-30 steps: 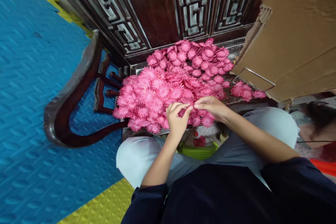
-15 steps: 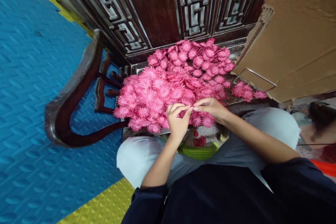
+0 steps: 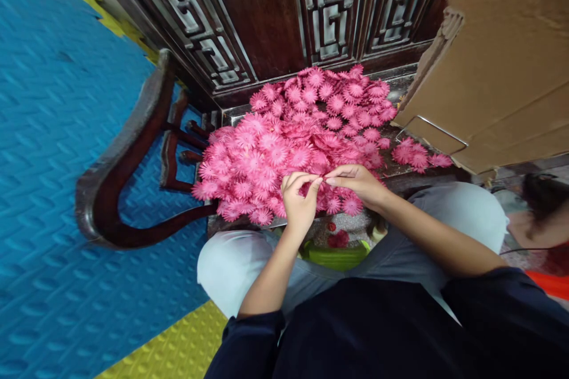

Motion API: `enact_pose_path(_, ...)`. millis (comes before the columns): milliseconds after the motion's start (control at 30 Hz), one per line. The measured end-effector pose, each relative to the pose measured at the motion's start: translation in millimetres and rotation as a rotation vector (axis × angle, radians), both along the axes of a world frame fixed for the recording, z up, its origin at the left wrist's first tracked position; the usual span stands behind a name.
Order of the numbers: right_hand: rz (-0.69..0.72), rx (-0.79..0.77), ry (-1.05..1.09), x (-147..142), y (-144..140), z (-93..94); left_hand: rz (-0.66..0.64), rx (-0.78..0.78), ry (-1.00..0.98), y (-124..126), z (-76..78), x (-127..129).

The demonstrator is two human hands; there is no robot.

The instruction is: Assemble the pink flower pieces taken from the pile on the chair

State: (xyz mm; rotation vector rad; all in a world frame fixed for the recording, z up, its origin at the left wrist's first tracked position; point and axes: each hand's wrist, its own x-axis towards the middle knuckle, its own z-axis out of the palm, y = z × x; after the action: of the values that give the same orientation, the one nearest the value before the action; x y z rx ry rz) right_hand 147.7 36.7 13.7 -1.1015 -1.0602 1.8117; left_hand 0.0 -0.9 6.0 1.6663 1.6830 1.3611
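Note:
A big heap of pink paper flowers (image 3: 293, 142) covers the seat of a dark wooden chair (image 3: 222, 115) in front of me. My left hand (image 3: 299, 204) and my right hand (image 3: 358, 182) meet at the heap's near edge, fingertips pinched together on a small pink flower piece (image 3: 313, 189) held between them. Most of that piece is hidden by my fingers. A few loose flowers (image 3: 418, 157) lie apart to the right.
The chair's curved armrest (image 3: 120, 166) arcs out on the left over blue and yellow foam floor mats (image 3: 53, 189). A carved dark wooden backrest (image 3: 275, 12) rises behind. A cardboard box (image 3: 502, 59) stands at right. A green tray (image 3: 335, 254) sits between my knees.
Both hands stay at the heap's near edge; the fingertips have shifted slightly, working the small flower piece between them. Nothing else has moved.

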Motion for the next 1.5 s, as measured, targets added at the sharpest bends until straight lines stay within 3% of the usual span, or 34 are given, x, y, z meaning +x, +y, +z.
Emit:
enact_pose_path(300, -0.08, -0.097, 0.133, 2, 4, -7.4, 0.007, 0.095, -0.088, 0, -5.0, 1)
enact_pose_path(533, -0.246, -0.176, 0.235, 11, 13, -11.8, 0.342, 0.334, -0.042, 11, 2.1, -21)
enact_pose_path(633, -0.247, -0.241, 0.246, 10, 12, -11.6, 0.421, 0.269, 0.159, 23, -1.7, -34)
enact_pose_path(767, -0.185, -0.255, 0.243, 6, 8, -11.1, 0.41, 0.131, 0.381, 33, -7.8, -41)
enact_pose_path(933, -0.153, -0.256, 0.176, 4, 6, -12.0, 0.371, 0.107, 0.477, 33, -10.8, -38)
enact_pose_path(1500, -0.213, -0.249, 0.197, 10, 11, -7.7, 0.414, 0.232, 0.424, 22, -12.1, -34)
